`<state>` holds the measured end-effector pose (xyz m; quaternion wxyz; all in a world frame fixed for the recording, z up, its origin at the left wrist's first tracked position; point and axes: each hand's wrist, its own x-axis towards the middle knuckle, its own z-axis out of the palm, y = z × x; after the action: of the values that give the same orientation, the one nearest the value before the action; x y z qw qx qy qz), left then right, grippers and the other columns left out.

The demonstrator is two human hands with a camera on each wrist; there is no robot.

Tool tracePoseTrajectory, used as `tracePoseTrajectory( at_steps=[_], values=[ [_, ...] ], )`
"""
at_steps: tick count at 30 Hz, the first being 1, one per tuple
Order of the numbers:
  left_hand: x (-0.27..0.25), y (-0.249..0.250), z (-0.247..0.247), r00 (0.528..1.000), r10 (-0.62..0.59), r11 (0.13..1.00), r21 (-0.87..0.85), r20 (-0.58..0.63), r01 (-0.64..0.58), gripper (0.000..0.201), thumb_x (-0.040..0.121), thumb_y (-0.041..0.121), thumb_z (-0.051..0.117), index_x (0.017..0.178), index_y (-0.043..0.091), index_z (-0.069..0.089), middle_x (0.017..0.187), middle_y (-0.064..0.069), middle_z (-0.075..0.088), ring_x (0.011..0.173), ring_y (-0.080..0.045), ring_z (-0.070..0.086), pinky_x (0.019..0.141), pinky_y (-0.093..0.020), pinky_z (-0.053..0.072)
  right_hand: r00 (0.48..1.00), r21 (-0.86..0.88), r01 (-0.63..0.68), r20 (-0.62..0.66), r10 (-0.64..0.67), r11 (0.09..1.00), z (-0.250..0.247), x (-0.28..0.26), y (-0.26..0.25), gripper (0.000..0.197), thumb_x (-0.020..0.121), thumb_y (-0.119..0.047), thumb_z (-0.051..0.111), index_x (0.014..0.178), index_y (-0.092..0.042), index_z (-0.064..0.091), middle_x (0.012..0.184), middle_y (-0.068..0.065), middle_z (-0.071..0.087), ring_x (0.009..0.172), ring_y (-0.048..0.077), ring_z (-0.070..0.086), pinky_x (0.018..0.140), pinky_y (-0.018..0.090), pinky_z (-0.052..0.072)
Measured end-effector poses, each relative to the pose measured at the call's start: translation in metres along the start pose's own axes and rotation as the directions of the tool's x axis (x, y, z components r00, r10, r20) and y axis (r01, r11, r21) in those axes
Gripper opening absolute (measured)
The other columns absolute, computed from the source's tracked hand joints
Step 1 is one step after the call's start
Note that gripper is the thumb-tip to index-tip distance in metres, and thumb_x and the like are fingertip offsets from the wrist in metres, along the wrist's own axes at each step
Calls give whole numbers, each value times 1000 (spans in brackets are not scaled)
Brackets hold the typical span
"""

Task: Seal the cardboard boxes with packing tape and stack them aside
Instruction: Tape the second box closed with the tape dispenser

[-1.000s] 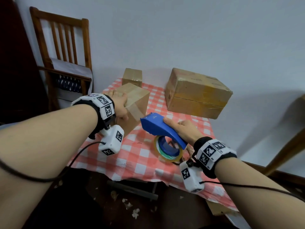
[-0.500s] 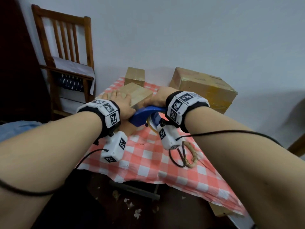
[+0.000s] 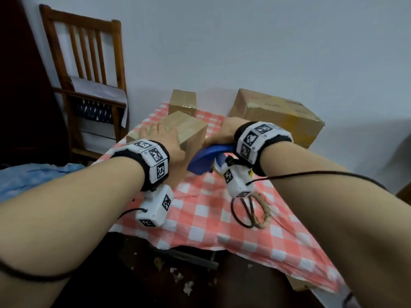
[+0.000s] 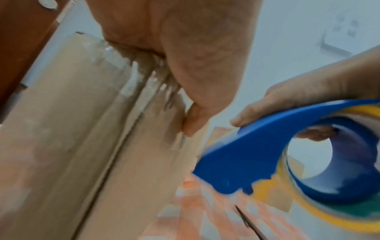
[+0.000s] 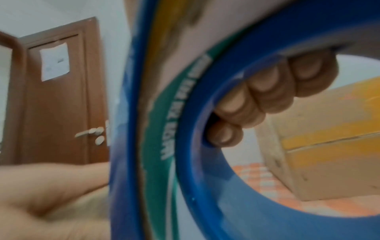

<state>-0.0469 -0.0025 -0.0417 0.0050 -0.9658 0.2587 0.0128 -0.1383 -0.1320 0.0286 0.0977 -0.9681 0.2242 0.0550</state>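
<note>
Right hand (image 3: 224,134), fingers curled round the blue tape dispenser (image 3: 206,157), has swung up from mid-frame to the small box (image 3: 184,132). Left hand (image 3: 163,141) stays pressed on the box top, fingers flat, so a taping pass looks imminent.

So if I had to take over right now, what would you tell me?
Left hand: flat on top of the near box, steadying it.
Right hand: grip closed round the blue tape dispenser, beside that box's near side.
The small box and the big box sit at the back of the table; the big one carries yellowish tape.
Done: some clear tape shows on the near box.
Left: finish taping it, then stack the boxes aside; none are stacked yet.
</note>
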Motion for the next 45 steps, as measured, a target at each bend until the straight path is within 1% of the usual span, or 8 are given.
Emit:
tracePoseTrajectory(
  at_steps=[6,15,22,29,32,39,42,45],
  values=[
    [5,22,-9,1000,-17,999,50,20,16,44,86,31,60,122,7,54,129,-19,50,121,-37,46,101,-42,40,926,298,-215,-241,292,930,9,-12,79,54,86,-58,52,68,-8,55,69,8,57,63,27,53,56,29,37],
    [5,22,3,997,-70,996,-55,-34,68,61,100,45,32,145,5,23,154,-26,15,143,-40,9,116,-49,14,882,85,-393,-249,401,916,91,-17,131,21,93,-17,42,96,-3,57,101,17,64,93,33,62,75,34,46],
    [2,-17,-26,996,-18,1000,-12,85,19,74,67,61,62,133,35,40,150,-18,26,140,-41,13,110,-60,6,884,-111,-422,-268,382,900,90,-20,122,32,91,-21,53,119,-8,54,118,14,58,108,31,55,86,36,46],
    [-13,-30,-27,990,-9,989,-145,137,29,130,41,70,60,149,15,15,145,-19,27,132,-36,29,99,-34,35,890,258,357,-385,-243,898,74,-3,20,44,89,-1,43,129,-12,59,141,5,48,131,22,42,108,24,27],
    [-17,-29,-23,990,42,992,-125,138,-24,134,40,67,52,151,11,1,153,-16,14,141,-33,12,111,-40,22,893,397,417,-349,-286,818,64,-4,-17,59,83,2,46,140,-12,46,149,6,39,140,18,30,112,20,15],
    [-15,-34,-18,995,34,965,-262,90,-10,131,42,59,57,148,1,7,149,-20,22,140,-33,20,116,-38,21,884,-120,468,70,-462,876,51,13,-71,82,83,-16,57,152,-13,11,158,4,17,145,16,13,116,48,0],
    [-12,-36,-14,996,-1,956,-291,90,27,131,55,56,74,147,-3,1,151,-22,18,141,-35,18,116,-38,22,871,-281,487,78,-486,827,41,14,-74,62,81,-21,63,137,-15,37,137,7,44,131,22,38,100,34,34],
    [-13,-33,-15,997,4,963,-268,80,18,122,63,52,77,149,2,5,151,-19,19,138,-35,18,113,-40,24,827,-283,539,3,-562,793,41,17,-58,40,82,-22,64,121,-15,56,112,2,60,107,22,55,69,22,32]
  ],
)
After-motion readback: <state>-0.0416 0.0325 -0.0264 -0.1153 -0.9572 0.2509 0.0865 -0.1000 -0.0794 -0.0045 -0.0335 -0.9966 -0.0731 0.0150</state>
